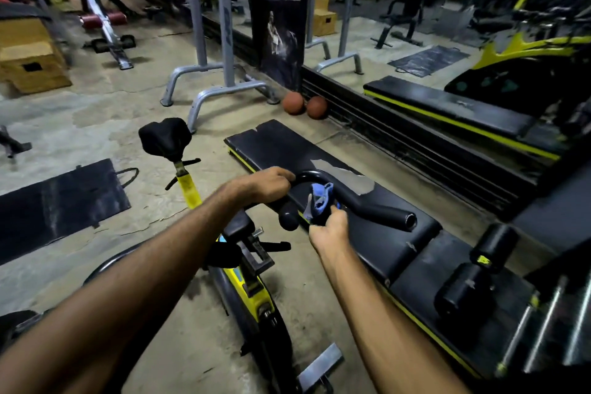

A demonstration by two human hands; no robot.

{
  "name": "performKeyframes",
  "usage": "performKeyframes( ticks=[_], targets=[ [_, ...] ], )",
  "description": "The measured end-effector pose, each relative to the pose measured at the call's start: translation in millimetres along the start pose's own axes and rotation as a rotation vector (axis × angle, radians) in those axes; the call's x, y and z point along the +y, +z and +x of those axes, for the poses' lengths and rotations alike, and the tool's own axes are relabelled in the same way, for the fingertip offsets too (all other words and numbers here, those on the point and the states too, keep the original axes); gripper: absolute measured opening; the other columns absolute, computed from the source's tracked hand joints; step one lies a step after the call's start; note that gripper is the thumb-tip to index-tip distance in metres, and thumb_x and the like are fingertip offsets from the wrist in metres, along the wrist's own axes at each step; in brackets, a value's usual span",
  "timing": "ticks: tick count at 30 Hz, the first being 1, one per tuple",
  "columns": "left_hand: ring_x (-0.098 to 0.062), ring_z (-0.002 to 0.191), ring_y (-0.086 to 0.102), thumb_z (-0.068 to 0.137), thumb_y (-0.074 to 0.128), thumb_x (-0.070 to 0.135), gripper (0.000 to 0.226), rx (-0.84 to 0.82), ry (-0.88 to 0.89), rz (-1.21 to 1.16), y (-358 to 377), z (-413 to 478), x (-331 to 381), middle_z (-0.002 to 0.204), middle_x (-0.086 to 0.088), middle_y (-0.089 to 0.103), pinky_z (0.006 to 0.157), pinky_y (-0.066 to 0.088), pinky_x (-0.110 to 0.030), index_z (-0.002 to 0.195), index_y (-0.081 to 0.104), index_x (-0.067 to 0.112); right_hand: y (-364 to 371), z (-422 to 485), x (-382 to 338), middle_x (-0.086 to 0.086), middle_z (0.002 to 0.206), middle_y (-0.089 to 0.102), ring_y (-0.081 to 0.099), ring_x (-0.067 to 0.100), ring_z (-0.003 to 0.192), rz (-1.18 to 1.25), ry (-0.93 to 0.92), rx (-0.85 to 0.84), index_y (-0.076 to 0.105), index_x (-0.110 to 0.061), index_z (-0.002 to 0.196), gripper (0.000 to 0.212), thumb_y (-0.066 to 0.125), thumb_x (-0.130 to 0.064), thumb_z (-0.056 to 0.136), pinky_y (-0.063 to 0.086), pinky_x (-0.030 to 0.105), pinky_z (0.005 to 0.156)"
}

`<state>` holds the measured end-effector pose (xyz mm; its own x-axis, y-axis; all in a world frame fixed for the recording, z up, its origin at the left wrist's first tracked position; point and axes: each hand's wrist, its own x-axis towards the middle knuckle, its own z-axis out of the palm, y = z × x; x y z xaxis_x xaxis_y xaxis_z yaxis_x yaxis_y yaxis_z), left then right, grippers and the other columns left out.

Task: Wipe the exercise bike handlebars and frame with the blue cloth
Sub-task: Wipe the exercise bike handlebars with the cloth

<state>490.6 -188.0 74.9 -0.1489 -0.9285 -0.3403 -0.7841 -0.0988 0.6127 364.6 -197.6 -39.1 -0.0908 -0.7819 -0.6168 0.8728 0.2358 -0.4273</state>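
At frame centre, the handlebars are gripped at their curved top by the left hand. The cloth is held bunched at the bars' middle by the right hand, just below.

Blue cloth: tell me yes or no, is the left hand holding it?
No: the right hand grips the blue cloth; the left hand grips only the handlebars.

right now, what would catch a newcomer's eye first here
At centre, the left hand grips the black handlebars while the right hand holds a blue cloth up to them. Below runs the bike's yellow frame. Further back sit two orange balls.
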Motion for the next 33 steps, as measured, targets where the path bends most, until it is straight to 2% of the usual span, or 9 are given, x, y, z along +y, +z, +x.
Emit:
performKeyframes(
  ticks=[2, 6, 10, 15, 19, 24, 26, 31, 33],
  targets=[
    [-0.02, 0.099, 0.057, 0.088, 0.039, -0.002, 0.043, -0.013, 0.025, 0.015, -1, 3, -2, 0.115, -0.008, 0.065, 0.082, 0.044, -0.026, 0.123, 0.064, 0.004, -4, -4, -5, 0.013, 0.084, 0.075, 0.072, 0.024, 0.07, 0.123, 0.021, -0.037, 0.067, -0.008, 0.108, 0.033, 0.035, -0.011, 0.101, 0.061, 0.032, 0.074],
    [-0.021, 0.103, 0.054, 0.088, 0.041, 0.002, 0.042, -0.044, 0.02, 0.069, -2, 4, -2, 0.111, -0.003, 0.058, 0.093, 0.042, -0.033, 0.125, 0.062, 0.006, -15, -18, -16, 0.01, 0.078, 0.074, 0.071, 0.019, 0.074, 0.152, 0.057, -0.026, 0.068, -0.01, 0.107, 0.035, 0.033, -0.012, 0.103, 0.045, 0.031, 0.101],
    [-0.022, 0.093, 0.056, 0.089, 0.041, 0.003, 0.043, -0.047, 0.046, 0.086, 2, 4, -1, 0.101, -0.004, 0.061, 0.082, 0.044, -0.028, 0.126, 0.062, 0.01, -25, -42, -28, 0.007, 0.078, 0.071, 0.066, 0.018, 0.073, 0.157, -0.021, 0.01, 0.064, -0.008, 0.097, 0.036, 0.029, -0.003, 0.102, 0.051, 0.027, 0.092],
    [-0.019, 0.103, 0.051, 0.09, 0.042, 0.007, 0.024, -0.064, 0.062, 0.13, 2, -1, -3, 0.11, 0.0, 0.053, 0.093, 0.04, -0.031, 0.104, 0.058, 0.021, -41, -53, -31, 0.011, 0.082, 0.073, 0.072, 0.024, 0.063, 0.293, -0.043, 0.009, 0.066, -0.008, 0.098, 0.038, 0.029, -0.004, 0.099, 0.06, 0.031, 0.069],
    [-0.023, 0.113, 0.057, 0.096, 0.051, 0.022, 0.029, -0.07, 0.066, 0.087, 1, -12, 0, 0.119, -0.002, 0.06, 0.107, 0.045, -0.04, 0.121, 0.065, 0.017, -49, -72, -38, 0.009, 0.091, 0.071, 0.071, 0.021, 0.061, 0.203, -0.122, 0.121, 0.069, -0.009, 0.1, 0.037, 0.033, -0.002, 0.095, 0.057, 0.024, 0.048],
    [-0.023, 0.103, 0.059, 0.096, 0.054, 0.03, 0.025, -0.101, 0.105, 0.162, 5, -25, 13, 0.113, -0.006, 0.065, 0.094, 0.046, -0.036, 0.11, 0.067, 0.014, -50, -109, -58, 0.007, 0.078, 0.07, 0.067, 0.026, 0.079, 0.024, -0.418, 0.278, 0.067, -0.011, 0.072, 0.022, 0.06, 0.001, 0.088, 0.059, 0.041, 0.074],
    [-0.023, 0.094, 0.058, 0.097, 0.051, 0.025, 0.024, -0.095, 0.117, 0.209, 9, -31, 17, 0.105, -0.008, 0.064, 0.085, 0.044, -0.035, 0.104, 0.067, 0.009, -55, -124, -58, 0.001, 0.063, 0.068, 0.062, 0.022, 0.065, -0.088, -0.578, 0.279, 0.069, -0.018, 0.071, 0.023, 0.062, -0.008, 0.091, 0.055, 0.034, 0.06],
    [-0.015, 0.079, 0.051, 0.099, 0.049, 0.022, 0.021, -0.052, 0.132, 0.21, 12, -40, 21, 0.09, -0.004, 0.058, 0.077, 0.038, -0.032, 0.086, 0.062, 0.014, -79, -131, -62, -0.001, 0.082, 0.068, 0.061, 0.014, 0.077, -0.396, -1.071, 0.281, 0.074, -0.019, 0.094, 0.016, 0.058, -0.016, 0.092, 0.054, 0.041, 0.076],
    [-0.014, 0.076, 0.051, 0.1, 0.049, 0.025, 0.023, -0.038, 0.126, 0.2, 12, -44, 21, 0.089, -0.003, 0.057, 0.077, 0.037, -0.032, 0.082, 0.059, 0.016, -78, -132, -64, 0.004, 0.108, 0.065, 0.059, 0.011, 0.096, -0.729, -1.277, 0.291, 0.07, -0.011, 0.118, 0.03, 0.057, -0.005, 0.092, 0.046, 0.018, 0.091]
  ],
)
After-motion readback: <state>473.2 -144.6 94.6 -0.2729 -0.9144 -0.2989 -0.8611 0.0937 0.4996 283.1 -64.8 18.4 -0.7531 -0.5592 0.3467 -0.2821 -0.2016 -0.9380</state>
